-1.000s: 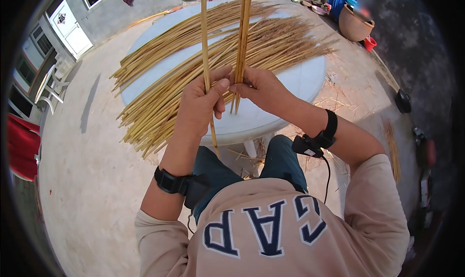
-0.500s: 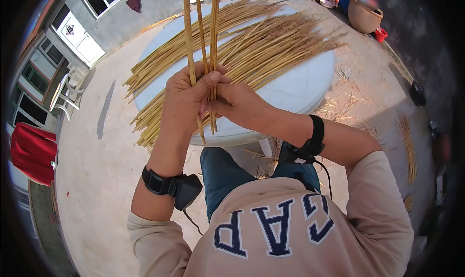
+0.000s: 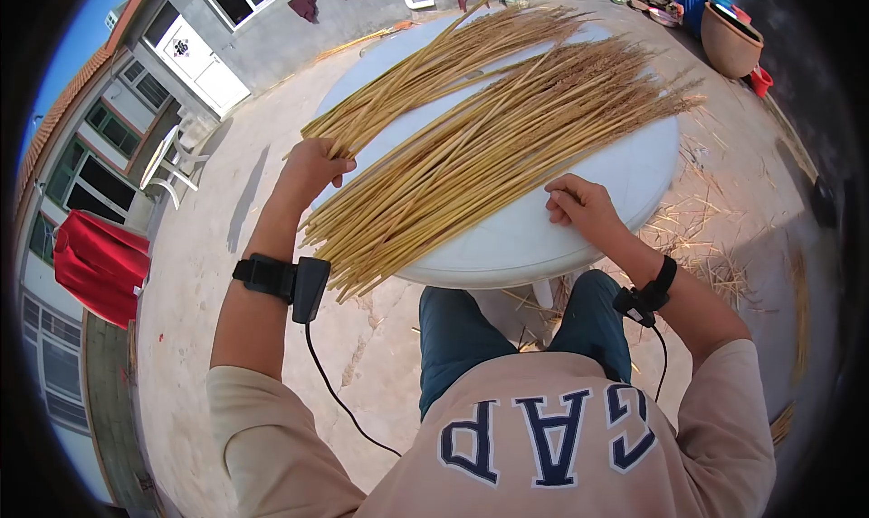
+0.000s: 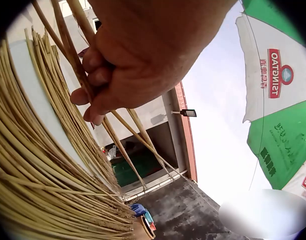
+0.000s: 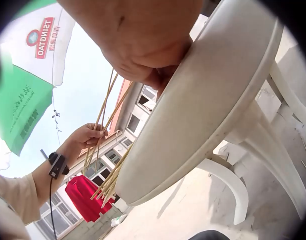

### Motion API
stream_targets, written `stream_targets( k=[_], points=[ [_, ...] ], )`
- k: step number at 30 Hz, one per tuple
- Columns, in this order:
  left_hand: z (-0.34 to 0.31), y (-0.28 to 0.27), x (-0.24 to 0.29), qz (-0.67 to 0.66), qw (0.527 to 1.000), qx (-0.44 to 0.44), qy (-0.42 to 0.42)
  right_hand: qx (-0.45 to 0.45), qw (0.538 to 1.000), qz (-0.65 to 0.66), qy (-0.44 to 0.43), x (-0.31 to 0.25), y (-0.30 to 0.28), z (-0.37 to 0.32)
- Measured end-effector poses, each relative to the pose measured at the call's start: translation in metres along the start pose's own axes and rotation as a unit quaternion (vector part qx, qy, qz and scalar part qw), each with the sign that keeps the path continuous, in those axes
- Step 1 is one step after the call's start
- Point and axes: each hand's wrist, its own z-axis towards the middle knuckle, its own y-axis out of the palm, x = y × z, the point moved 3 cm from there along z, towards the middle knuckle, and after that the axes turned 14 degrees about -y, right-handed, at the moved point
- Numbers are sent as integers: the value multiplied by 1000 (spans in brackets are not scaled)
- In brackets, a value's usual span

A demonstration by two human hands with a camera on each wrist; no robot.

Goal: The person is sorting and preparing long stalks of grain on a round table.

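Note:
My left hand (image 3: 312, 169) grips a few long dry reed stalks (image 4: 68, 46) near their thick ends. They slant up and away over the farther pile of reeds (image 3: 453, 79). A second, larger pile of reeds (image 3: 453, 178), with brown feathery heads toward the right, lies closer to me on the round pale table (image 3: 493, 249). Over the table's right front part, my right hand (image 3: 587, 210) hovers with its fingers loosely curled and nothing in them. In the right wrist view the left hand (image 5: 88, 136) is raised with the stalks.
Straw scraps (image 3: 711, 264) litter the ground to the right of the table. A white chair (image 3: 172, 165) stands at the left, near a hanging red cloth (image 3: 100, 264). Behind at the right are a large clay pot (image 3: 731, 45) and a red bucket (image 3: 760, 81).
Both hands were together around upright stalks. They have since parted: the left hand moved left with the stalks, now lowered over the pile, and the right hand let go and moved right.

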Motion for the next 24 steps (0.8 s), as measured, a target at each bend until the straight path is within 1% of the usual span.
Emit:
stream_targets(
  k=[1,2,3,4,6,7,8,11,15,17,21,23,24],
  points=[
    [14,11,-4,-48,999,-24,3,15,1000,5,-27,4,-8,-2],
    [15,20,-25,-102,994,-42,-13,8,998,12,-53,5,-7,-5],
    [20,30,-41,-86,995,-41,-28,9,999,4,-48,1,-3,-7],
    [32,38,-36,-63,997,-45,-31,36,998,0,-48,1,-10,-9],
    [28,39,-27,-65,996,-53,-15,-15,990,-67,-121,-2,0,-7],
    [32,44,-19,-16,997,-67,-25,-7,990,-68,-125,-5,0,-7],
    [24,46,-25,27,995,-75,-53,-7,990,-68,-125,-5,2,-6],
    [16,50,-16,36,996,-76,-12,-8,990,-56,-129,-5,-1,-6],
    [12,49,-16,29,996,-84,-20,-9,991,-64,-119,-5,-1,-8],
    [8,49,-15,-71,990,-104,-60,-9,990,-68,-123,-6,-2,-7],
    [7,48,-18,-111,989,-86,-54,-9,990,-66,-128,-4,-3,-7],
    [7,45,-16,-163,982,-55,-81,-7,989,-64,-130,-5,-2,-8],
    [7,48,-17,-162,982,-54,-81,-5,991,-66,-119,-6,-2,-9]
  ],
)
